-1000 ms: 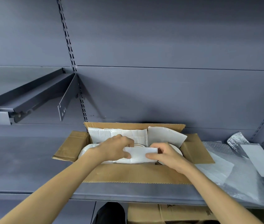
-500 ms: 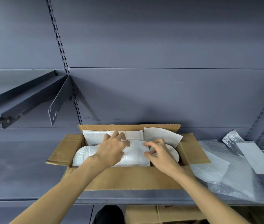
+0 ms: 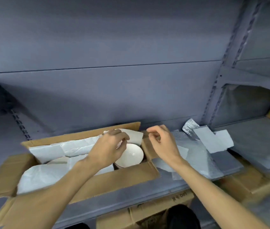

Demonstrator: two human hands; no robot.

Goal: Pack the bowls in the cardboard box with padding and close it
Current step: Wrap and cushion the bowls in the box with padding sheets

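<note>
A white bowl (image 3: 131, 155) sits exposed at the right end of the open cardboard box (image 3: 119, 175) on a shelf (image 3: 149, 192), foam padding (image 3: 48, 172) filling the rest. Left hand (image 3: 108, 149) hovers above, its grip loosely curled, holding nothing clearly; right hand (image 3: 163, 144), released, hangs over the box's right flap.

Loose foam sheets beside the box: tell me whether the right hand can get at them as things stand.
Probably yes. The right hand hangs empty just left of the foam sheets, which lie uncovered on the shelf, nothing between.

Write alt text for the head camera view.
Two bare hands hover over an open cardboard box on a grey shelf; a white bowl sits among white padding. More wrapping sheets lie to the right.
</note>
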